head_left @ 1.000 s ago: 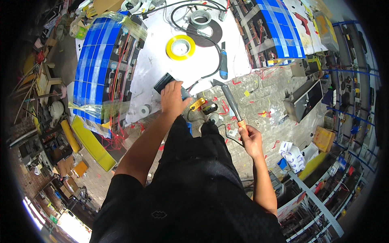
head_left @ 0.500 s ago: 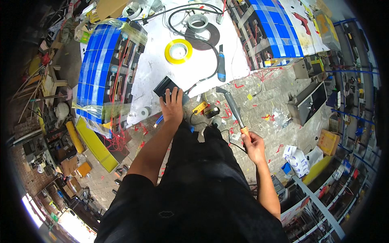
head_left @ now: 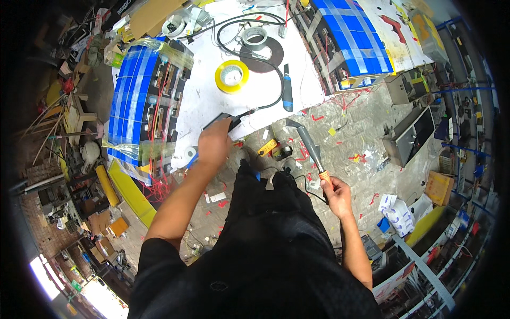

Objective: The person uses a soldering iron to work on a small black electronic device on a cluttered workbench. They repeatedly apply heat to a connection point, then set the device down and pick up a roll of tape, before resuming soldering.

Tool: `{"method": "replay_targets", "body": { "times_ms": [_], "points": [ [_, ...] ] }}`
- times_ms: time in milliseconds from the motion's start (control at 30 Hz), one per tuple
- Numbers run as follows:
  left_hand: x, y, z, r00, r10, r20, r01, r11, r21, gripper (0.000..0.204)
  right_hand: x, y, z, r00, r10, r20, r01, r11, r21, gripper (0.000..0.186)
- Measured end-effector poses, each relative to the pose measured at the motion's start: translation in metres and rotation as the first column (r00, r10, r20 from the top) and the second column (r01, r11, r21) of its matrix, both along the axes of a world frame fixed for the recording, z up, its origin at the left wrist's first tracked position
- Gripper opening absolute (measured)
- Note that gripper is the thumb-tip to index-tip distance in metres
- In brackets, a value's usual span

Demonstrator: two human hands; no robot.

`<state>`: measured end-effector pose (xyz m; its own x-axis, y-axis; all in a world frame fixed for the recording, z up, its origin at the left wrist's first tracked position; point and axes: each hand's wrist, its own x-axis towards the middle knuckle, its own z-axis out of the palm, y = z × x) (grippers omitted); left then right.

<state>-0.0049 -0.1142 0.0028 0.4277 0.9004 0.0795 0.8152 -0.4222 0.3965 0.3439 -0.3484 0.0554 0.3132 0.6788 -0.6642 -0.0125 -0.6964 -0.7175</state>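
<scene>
At the near edge of the white work table [head_left: 196, 90], my left hand [head_left: 213, 142] has its fingers bent over a black rectangular object [head_left: 230, 121], partly hiding it; a cable runs beside it. My right hand [head_left: 336, 195] grips the orange handle of a large soldering iron [head_left: 308, 143], its angled metal head pointing up toward the table over the floor. Beyond my left hand are a yellow tape roll [head_left: 243, 77], a grey tape roll [head_left: 255, 31] on a dark disc [head_left: 271, 66], and a blue-and-black knife-like tool [head_left: 287, 93].
Blue battery packs with strapping tape stand left [head_left: 127, 101] and right [head_left: 357, 45]. A red glue gun [head_left: 393, 26] lies beyond the right pack. Scraps and cables litter the floor [head_left: 350, 127]. Metal shelving [head_left: 467, 143] lines the right, a yellow panel [head_left: 133, 194] the lower left.
My left hand's fingers, spread over the black object half a second ago, are now bent over it. The whole view has shifted slightly, with the table sitting lower in the picture.
</scene>
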Motion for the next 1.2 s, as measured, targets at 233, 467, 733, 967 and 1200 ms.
{"method": "replay_targets", "body": {
  "times_ms": [233,467,733,967,1200],
  "points": [
    [-0.017,0.079,0.018,0.995,-0.101,0.014,0.085,0.746,-0.661,0.043,-0.001,0.005,-0.003,0.997,-0.04,-0.059,0.043,0.998,0.055,0.022],
    [-0.041,0.123,-0.067,0.978,0.144,0.153,0.037,0.598,-0.801,0.05,-0.008,0.0,-0.004,0.995,-0.07,-0.067,0.071,0.997,0.014,0.02],
    [-0.028,0.104,-0.065,0.986,0.028,-0.164,-0.083,0.937,-0.339,0.05,-0.019,-0.002,-0.016,0.994,-0.079,-0.069,0.078,0.997,-0.016,0.02],
    [-0.034,0.024,-0.047,0.916,0.289,0.28,-0.273,0.957,-0.094,0.041,-0.033,0.016,-0.016,0.994,-0.052,-0.097,0.045,0.996,-0.072,0.021],
    [-0.092,-0.087,-0.07,0.486,0.782,0.39,-0.628,0.623,-0.466,0.027,-0.046,0.029,-0.021,0.994,-0.023,-0.106,0.012,0.995,-0.101,0.03]
  ]
}}
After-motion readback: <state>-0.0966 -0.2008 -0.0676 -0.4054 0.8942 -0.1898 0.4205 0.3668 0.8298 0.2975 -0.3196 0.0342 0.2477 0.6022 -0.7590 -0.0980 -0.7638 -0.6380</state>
